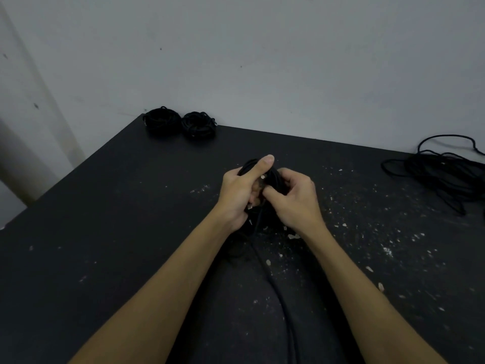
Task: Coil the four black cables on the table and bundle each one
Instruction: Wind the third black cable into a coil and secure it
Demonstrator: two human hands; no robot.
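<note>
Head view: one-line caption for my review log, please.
Both hands, left hand and right hand, grip the third cable; two finished bundles sit far left, loose cable right.

The coil [265,177] is largely covered by the left hand [240,193] and right hand [294,198]; its turns cannot be counted. Fingertips of both hands are buried in the coil, so the exact grip is not discernible. The tail [284,306] runs off the bottom edge between the forearms; its end is out of view. The loose cable [443,174] is cut by the right edge. The two bundles [181,123] are too dark to tell their ties. Black on black table [105,206] blurs outlines.
</note>
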